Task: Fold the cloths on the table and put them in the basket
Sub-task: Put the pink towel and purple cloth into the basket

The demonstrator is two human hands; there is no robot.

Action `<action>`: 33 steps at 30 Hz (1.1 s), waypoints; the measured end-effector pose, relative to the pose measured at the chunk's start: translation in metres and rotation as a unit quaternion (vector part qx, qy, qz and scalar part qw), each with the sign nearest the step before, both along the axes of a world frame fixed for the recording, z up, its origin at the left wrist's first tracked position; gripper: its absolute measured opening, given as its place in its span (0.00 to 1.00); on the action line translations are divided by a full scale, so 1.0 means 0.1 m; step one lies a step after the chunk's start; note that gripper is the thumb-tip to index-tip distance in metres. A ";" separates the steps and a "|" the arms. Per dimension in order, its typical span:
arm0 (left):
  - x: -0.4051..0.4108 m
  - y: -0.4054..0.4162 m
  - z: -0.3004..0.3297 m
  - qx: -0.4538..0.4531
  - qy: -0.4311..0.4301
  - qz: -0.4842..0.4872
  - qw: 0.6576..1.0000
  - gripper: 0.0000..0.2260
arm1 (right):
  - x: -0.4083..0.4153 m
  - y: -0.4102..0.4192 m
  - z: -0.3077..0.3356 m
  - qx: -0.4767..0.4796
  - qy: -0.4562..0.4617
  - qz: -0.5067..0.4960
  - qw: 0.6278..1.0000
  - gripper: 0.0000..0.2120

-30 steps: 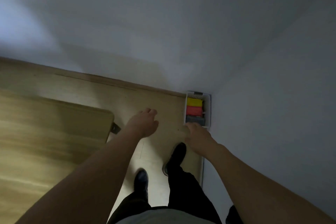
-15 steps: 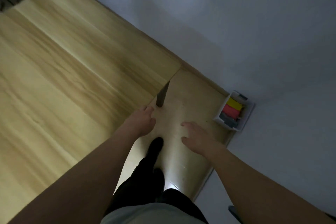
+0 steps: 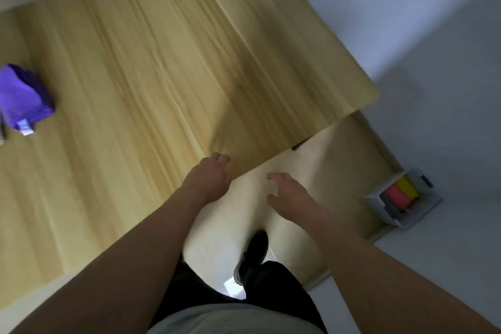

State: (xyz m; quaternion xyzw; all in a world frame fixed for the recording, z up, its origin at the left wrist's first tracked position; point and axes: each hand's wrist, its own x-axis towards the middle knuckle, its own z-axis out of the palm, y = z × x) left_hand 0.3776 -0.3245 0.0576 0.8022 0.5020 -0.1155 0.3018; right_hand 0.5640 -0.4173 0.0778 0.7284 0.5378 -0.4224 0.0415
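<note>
Purple crumpled cloth (image 3: 23, 97) lies at nine o'clock on the pale wooden table (image 3: 168, 62); the white slatted basket (image 3: 401, 205) sits at three o'clock. Left hand (image 3: 208, 180) and right hand (image 3: 288, 194) hang relaxed, holding nothing. Best reach across and spread it flat first.

Purple cloth (image 3: 23, 97) crumpled on table (image 3: 151, 68); basket (image 3: 401, 205) on floor, folded cloths inside.

Purple cloth (image 3: 23, 97) cut off by left edge, blurred. Basket (image 3: 379, 205) contents partly hidden by wall; grey item unclear. Left hand (image 3: 208, 180) fingertips blurred.
</note>
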 end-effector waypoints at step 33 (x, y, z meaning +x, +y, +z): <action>-4.87 1.07 -0.70 0.107 0.173 0.529 0.824 0.32 | -4.92 2.92 -0.71 0.100 0.117 -0.109 0.982 0.26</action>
